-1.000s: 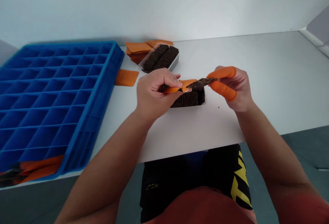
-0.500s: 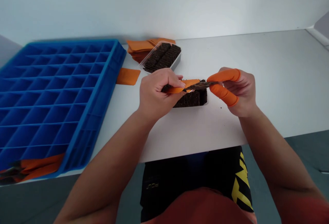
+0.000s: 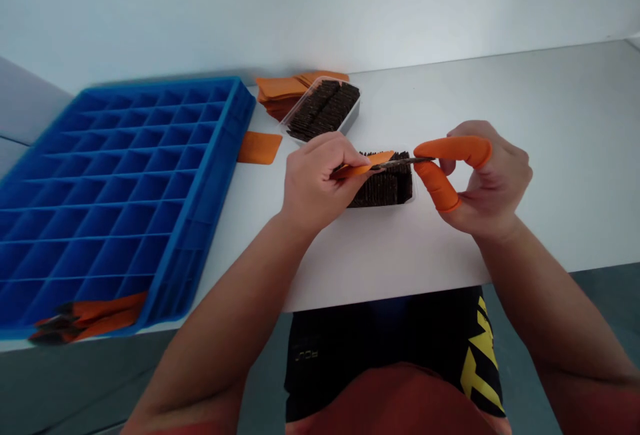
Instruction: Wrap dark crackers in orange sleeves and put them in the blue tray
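Note:
My left hand (image 3: 315, 185) grips a small orange sleeve (image 3: 363, 164) by its near end, above a clear tray of dark brown wafers (image 3: 387, 188). My right hand (image 3: 480, 178), with orange finger cots on thumb and forefinger, pinches a thin dark wafer (image 3: 400, 162) whose left end sits in the mouth of the sleeve. Both hands hover just over the white table (image 3: 525, 155).
A large blue compartment tray (image 3: 115, 188) fills the left side, with orange sleeves (image 3: 95, 312) in its near corner cells. A second clear tray of dark wafers (image 3: 325, 110), a stack of orange sleeves (image 3: 280, 90) and one loose orange sleeve (image 3: 260, 147) lie further back.
The dark wafer has slid further left into the orange sleeve. My right hand has moved slightly right and lower in view as the camera shifted.

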`<state>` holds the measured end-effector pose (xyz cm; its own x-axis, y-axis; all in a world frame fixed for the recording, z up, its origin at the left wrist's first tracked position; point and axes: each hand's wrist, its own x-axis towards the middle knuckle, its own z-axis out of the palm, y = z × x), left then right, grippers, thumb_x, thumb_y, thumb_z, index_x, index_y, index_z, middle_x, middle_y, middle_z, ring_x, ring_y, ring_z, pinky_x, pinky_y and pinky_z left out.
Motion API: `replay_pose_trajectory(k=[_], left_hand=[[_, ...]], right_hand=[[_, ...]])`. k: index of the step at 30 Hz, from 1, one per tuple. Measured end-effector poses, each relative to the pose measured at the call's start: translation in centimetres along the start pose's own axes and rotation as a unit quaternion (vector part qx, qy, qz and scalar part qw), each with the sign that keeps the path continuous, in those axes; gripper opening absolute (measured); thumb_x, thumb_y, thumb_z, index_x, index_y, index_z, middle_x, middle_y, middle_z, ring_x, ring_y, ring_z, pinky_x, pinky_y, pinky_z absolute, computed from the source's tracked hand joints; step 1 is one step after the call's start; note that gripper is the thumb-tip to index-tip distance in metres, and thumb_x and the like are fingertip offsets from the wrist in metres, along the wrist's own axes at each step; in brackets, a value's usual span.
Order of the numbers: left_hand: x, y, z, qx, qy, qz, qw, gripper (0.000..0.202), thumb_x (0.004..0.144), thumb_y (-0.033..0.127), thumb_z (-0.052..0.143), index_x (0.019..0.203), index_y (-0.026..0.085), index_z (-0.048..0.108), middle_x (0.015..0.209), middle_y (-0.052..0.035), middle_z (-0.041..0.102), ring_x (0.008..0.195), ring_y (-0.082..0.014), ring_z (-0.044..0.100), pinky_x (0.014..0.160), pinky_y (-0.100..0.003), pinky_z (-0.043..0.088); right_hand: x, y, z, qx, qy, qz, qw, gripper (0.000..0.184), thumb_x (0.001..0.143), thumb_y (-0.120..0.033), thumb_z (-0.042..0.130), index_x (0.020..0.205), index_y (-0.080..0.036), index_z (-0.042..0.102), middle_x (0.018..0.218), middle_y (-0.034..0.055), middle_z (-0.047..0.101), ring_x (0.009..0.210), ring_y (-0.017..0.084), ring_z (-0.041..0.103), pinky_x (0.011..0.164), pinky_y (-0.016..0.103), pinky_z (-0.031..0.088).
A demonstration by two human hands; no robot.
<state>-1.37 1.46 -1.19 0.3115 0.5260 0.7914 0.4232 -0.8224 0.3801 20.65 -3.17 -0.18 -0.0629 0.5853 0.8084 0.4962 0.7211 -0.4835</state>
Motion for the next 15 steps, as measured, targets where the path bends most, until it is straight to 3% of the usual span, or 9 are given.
replay_pose_trajectory(k=[2,7,15], left_hand=[[0.1,0.5,-0.1,0.006,-0.009,-0.003,1.0,0.025,0.087,0.032,0.079,0.07,0.021,0.063,0.065,0.002,0.063,0.062,-0.013,0.058,0.057,-0.03,0.046],[0.2,1.8,-0.2,0.008,-0.006,-0.005,1.0,0.021,0.086,0.026,0.08,0.074,0.02,0.064,0.067,0.0028,0.064,0.06,-0.011,0.057,0.055,-0.027,0.045],[-0.2,2.0,-0.1,-0.04,-0.021,-0.061,0.997,0.01,0.088,0.029,0.079,0.086,0.021,0.072,0.078,0.0009,0.075,0.066,-0.0124,0.067,0.059,-0.027,0.052]], right_hand=[[-0.1,0.1,0.1,0.0,0.031,-0.039,0.999,0.013,0.089,-0.027,0.071,0.1,-0.034,0.074,0.067,-0.0012,0.056,0.069,0.02,0.057,0.078,0.044,0.05],[-0.3,0.0,0.1,-0.029,0.046,-0.055,0.997,0.018,0.088,-0.025,0.072,0.103,-0.035,0.074,0.068,-0.0015,0.057,0.073,0.022,0.061,0.078,0.043,0.051],[0.3,-1.1,-0.4,-0.004,-0.029,0.003,1.0,0.008,0.089,-0.025,0.071,0.09,-0.032,0.072,0.064,-0.0038,0.055,0.065,0.017,0.057,0.082,0.042,0.053]])
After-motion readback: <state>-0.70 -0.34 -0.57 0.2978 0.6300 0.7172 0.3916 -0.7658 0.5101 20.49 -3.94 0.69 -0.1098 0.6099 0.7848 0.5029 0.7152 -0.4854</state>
